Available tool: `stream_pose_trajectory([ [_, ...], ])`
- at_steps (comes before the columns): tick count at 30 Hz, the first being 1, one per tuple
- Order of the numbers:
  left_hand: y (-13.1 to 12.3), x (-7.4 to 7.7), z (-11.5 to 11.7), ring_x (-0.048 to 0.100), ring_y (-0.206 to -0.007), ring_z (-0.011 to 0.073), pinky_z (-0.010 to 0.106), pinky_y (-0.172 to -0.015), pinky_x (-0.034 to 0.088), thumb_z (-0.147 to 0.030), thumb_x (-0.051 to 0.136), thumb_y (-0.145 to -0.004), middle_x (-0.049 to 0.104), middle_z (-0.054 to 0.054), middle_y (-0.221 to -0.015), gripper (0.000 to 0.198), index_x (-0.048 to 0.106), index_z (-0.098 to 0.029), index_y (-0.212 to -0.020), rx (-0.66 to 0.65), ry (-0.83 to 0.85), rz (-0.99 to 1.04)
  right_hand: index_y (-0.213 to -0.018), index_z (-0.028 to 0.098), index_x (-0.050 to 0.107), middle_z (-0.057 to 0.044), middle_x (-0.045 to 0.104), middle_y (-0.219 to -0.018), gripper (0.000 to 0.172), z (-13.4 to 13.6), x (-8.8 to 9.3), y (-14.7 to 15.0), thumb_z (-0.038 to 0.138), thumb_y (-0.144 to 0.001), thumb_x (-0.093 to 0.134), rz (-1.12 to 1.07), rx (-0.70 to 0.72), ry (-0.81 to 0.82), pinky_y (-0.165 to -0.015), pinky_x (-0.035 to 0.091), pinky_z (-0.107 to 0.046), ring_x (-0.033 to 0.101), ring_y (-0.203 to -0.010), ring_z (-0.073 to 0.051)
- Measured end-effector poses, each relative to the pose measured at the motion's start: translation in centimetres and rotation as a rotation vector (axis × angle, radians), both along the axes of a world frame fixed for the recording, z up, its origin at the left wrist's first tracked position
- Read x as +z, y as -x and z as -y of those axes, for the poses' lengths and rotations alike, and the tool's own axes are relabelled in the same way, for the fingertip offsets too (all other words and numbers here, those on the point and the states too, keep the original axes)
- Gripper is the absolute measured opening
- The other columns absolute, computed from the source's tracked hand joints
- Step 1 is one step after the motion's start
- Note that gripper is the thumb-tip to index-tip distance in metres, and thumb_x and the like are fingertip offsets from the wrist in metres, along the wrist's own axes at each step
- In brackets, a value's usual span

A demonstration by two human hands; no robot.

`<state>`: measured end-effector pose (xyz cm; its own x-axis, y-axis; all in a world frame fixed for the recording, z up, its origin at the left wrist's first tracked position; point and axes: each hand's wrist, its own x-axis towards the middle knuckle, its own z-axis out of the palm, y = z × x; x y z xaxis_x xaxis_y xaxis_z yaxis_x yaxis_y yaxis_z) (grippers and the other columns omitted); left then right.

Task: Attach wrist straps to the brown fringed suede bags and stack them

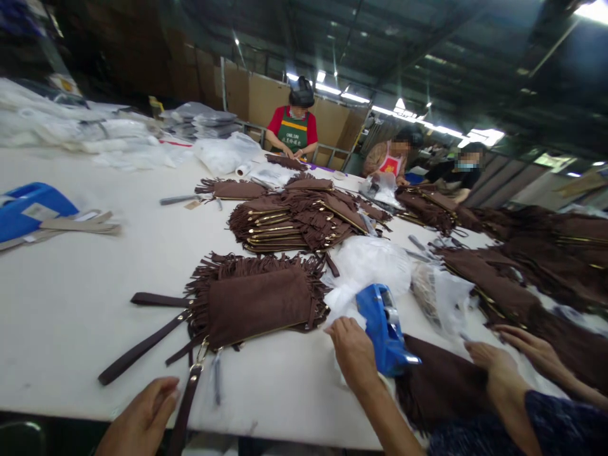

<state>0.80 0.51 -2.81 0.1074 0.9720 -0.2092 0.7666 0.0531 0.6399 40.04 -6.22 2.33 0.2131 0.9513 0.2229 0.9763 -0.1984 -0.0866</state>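
Observation:
A dark brown fringed wristlet pouch (260, 303) lies flat in front of me, its wrist straps (145, 348) spread to the left. Just left of the strap that hangs over the table's near edge is my left hand (145, 411), fingers loosely bent and nothing seen in it. My right hand (354, 354) has its fingers closed at the edge of a thin white sheet (346, 303), right of the pouch; I cannot tell whether it is paper or plastic. Beside that hand stands a blue tape dispenser (380, 329).
Brown pouches are stacked (285, 221) mid-table. Another person's hands (498, 364) work at the right by a brown pouch (441, 380). A second blue dispenser (35, 206) is at left, with white plastic bags (95, 130) behind. Several co-workers (294, 126) stand across the table.

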Motion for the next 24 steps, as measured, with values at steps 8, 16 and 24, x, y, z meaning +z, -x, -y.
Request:
stream_pose_trajectory([
  [8, -5.0, 9.4, 5.0, 0.046, -0.124, 0.0304, 0.043, -0.109, 0.031, -0.030, 0.062, -0.078, 0.054, 0.010, -0.132, 0.051, 0.054, -0.022, -0.128, -0.586, 0.241, 0.586, -0.074, 0.024, 0.058, 0.002, 0.062, -0.070, 0.019, 4.4, 6.4, 13.0, 0.032, -0.091, 0.052, -0.926, 0.487, 0.355, -0.058, 0.040, -0.022, 0.056, -0.062, -0.014],
  [16, 0.5, 5.1, 9.4, 0.060, -0.064, 0.0166, 0.026, -0.064, 0.045, -0.030, 0.075, -0.066, 0.067, 0.003, -0.069, 0.024, 0.064, -0.014, -0.079, -0.026, 0.645, 0.924, -0.069, 0.023, 0.055, 0.002, 0.056, -0.059, 0.028, 1.2, 4.0, 14.1, 0.043, -0.087, 0.049, -0.996, 0.254, 0.306, -0.056, 0.039, -0.024, 0.053, -0.057, -0.015],
  [24, 8.3, 2.0, 13.2, 0.053, -0.053, 0.0137, 0.023, -0.052, 0.034, -0.042, 0.069, -0.072, 0.063, 0.001, -0.059, 0.030, 0.059, -0.014, -0.067, 0.142, 0.537, 0.652, -0.066, 0.022, 0.050, 0.005, 0.052, -0.048, 0.036, 1.2, -1.0, 20.9, 0.049, -0.089, 0.046, -1.028, 0.270, 0.426, -0.051, 0.034, -0.022, 0.049, -0.048, -0.013],
])
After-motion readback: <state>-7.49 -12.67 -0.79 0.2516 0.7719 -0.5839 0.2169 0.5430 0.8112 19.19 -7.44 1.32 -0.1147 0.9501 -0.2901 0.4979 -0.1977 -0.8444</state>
